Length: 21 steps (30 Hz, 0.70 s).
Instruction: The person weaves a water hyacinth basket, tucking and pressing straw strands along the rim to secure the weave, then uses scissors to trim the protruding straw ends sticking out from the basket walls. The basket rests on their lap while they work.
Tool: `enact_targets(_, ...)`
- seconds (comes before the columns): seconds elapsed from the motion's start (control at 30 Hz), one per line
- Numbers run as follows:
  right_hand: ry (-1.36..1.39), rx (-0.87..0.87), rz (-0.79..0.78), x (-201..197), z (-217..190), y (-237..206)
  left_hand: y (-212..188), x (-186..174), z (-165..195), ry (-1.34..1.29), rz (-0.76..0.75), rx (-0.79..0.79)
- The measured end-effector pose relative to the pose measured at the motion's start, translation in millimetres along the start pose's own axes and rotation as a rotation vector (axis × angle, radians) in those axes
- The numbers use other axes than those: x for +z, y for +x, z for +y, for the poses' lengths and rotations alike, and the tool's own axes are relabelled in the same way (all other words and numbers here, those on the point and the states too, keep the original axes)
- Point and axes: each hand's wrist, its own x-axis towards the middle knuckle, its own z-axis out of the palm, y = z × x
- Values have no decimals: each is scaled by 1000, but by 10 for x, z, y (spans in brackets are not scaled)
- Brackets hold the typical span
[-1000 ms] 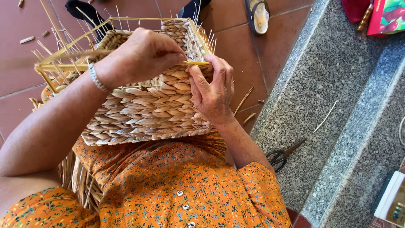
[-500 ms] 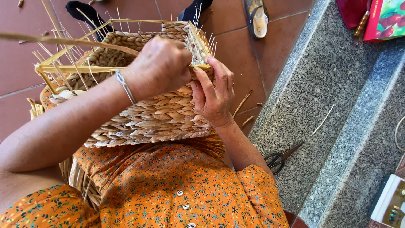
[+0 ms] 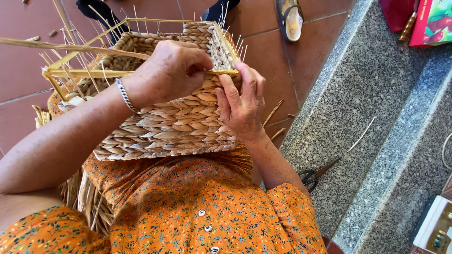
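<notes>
Compared with a second ago, the left hand has shifted rightward along the top frame of the woven basket and now sits closer to the right hand; a long flat fibre strand, not visible a second ago, now stretches out to the left from under the left fist. Judgement: the strand has been drawn through near the rim and is being pulled tight, so one more wrap at the top edge looks nearly seated. Left hand: closed in a fist, fingertips pinched on the strand where it meets the rim rod. Right hand: fingers extended and pressed flat against the basket's near corner, thumb on the weave, steadying it; it braces rather than grips. The basket lies tilted on the person's lap, against the orange flowered dress, with its opening facing away toward the red tile floor. Appearance: rectangular, pale straw colour, thick braided rows covering the side wall, a thin yellowish frame at the mouth, many fine upright stakes projecting unfinished past the rim. Loose fibre bundles hang beside the left thigh. Black scissors lie on the grey stone step to the right, well apart from both hands.
</notes>
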Motion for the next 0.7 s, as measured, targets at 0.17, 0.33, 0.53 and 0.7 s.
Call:
enact_targets(0.17, 108, 28, 64, 22, 39, 12, 23, 231, 45, 391, -114, 9)
enact_targets(0.33, 158, 31, 83, 33, 61, -9, -79, 219, 78, 373, -27, 85)
enact_targets(0.53, 156, 22, 93, 59, 62, -7, -243, -340, -32, 165, 2, 51)
enact_targets(0.7, 229, 77, 97, 107, 24, 21, -575, -635, -214, -14, -62, -304)
